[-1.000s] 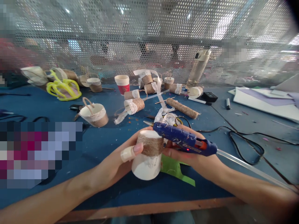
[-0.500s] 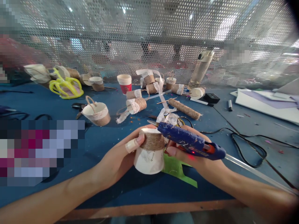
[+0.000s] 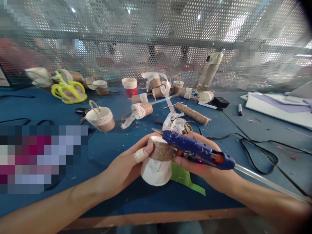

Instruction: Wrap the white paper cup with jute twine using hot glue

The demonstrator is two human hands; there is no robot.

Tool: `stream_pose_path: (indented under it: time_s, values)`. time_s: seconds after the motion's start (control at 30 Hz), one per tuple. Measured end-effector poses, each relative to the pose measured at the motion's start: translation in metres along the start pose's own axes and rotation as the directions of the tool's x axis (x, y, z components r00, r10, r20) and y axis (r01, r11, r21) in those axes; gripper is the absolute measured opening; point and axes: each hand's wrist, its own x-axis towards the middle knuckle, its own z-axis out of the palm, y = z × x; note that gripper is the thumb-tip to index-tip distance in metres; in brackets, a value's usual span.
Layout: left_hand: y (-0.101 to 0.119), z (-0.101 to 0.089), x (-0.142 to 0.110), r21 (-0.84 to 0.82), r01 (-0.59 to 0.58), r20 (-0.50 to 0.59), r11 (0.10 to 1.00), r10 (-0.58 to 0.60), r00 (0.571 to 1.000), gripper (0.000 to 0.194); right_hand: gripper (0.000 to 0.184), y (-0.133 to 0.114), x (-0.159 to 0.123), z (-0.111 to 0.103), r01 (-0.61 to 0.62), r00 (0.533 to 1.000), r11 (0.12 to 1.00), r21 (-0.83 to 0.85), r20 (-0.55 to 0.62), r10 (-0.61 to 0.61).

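Note:
My left hand (image 3: 126, 167) is closed around an upside-down white paper cup (image 3: 156, 167) with a band of brown jute twine (image 3: 162, 151) wound round its narrow end. The thumb, with a plaster on it, presses on the twine. My right hand (image 3: 195, 161) grips a blue hot glue gun (image 3: 197, 149) with an orange trigger. Its metal nozzle points left, just over the top of the cup. A clear glue stick sticks out behind the gun to the right.
On the blue table (image 3: 112, 143) lie several twine-wrapped cups, a small cup basket (image 3: 101, 118), a red-and-white cup (image 3: 130, 87), a jute spool (image 3: 192, 113), white lace (image 3: 174, 122), a green paper scrap (image 3: 186, 180), black cables (image 3: 258, 152), a yellow frame (image 3: 69, 91), a bottle (image 3: 209, 71) and a perforated screen behind.
The cup has tilted and shifted slightly right in my left hand. The glue gun has moved a little, its nozzle staying over the cup top.

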Motion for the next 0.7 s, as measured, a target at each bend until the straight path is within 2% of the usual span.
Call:
stream_pose_path:
  time_s: [0.17,0.33,0.53,0.7]
  values:
    - [0.005,0.002,-0.003,-0.016,-0.034,-0.035,0.999,0.034,0.999,0.031,0.022,0.001,0.002,-0.003,0.104,0.994,0.994,-0.019,-0.024,-0.104]
    - [0.018,0.001,-0.006,-0.126,-0.029,-0.018,0.992,0.027,0.999,0.043,0.016,0.003,0.009,-0.006,0.205,0.973,0.978,-0.047,-0.102,-0.209]
    - [0.024,0.000,-0.004,-0.150,-0.034,0.043,0.988,0.041,0.998,0.046,0.017,0.005,0.012,-0.013,0.152,0.956,0.983,-0.107,-0.237,-0.174]
    - [0.015,-0.001,-0.003,-0.069,0.059,0.074,0.996,-0.054,0.996,0.035,0.020,0.006,0.012,-0.017,0.097,0.952,0.991,-0.090,-0.282,-0.118]
